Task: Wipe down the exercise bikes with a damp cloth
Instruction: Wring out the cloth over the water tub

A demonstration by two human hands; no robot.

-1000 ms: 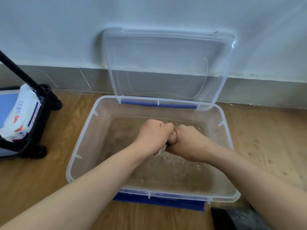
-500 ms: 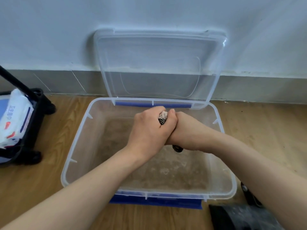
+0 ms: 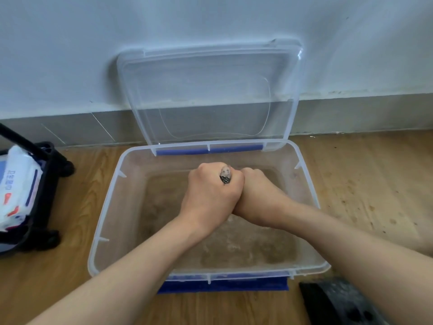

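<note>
- Head view: both hands are fisted side by side over a clear plastic storage bin [image 3: 105, 221] that sits on the wooden floor [image 3: 365, 184] against the wall, its lid [image 3: 208, 95] propped open behind it.
- The left hand [image 3: 208, 195] and the right hand [image 3: 257, 198] press knuckle to knuckle, fingers [image 3: 236, 184] of each curled tight and clamped on the damp cloth [image 3: 225, 175]; only a small twisted end of it, dark with a netted pattern, pokes out above the left fist.
- The bin holds shallow, murky water [image 3: 246, 245]. The hands are above it, not in it.
- Step in hand, as I judge it: wringing the cloth out over the bin, so the task is at its preparation stage; no exercise bike appears in this view.
- The next move probably calls for one more firm counter-twist, kept over the bin so drips fall inside, then unrolling the cloth and carrying it to a bike.
- At the left edge a pack of wet wipes [image 3: 16, 184] sits in a black wheeled cart [image 3: 50, 202], well apart from the bin.
- A dark object [image 3: 339, 303] lies at the lower right; I cannot tell what it is.
</note>
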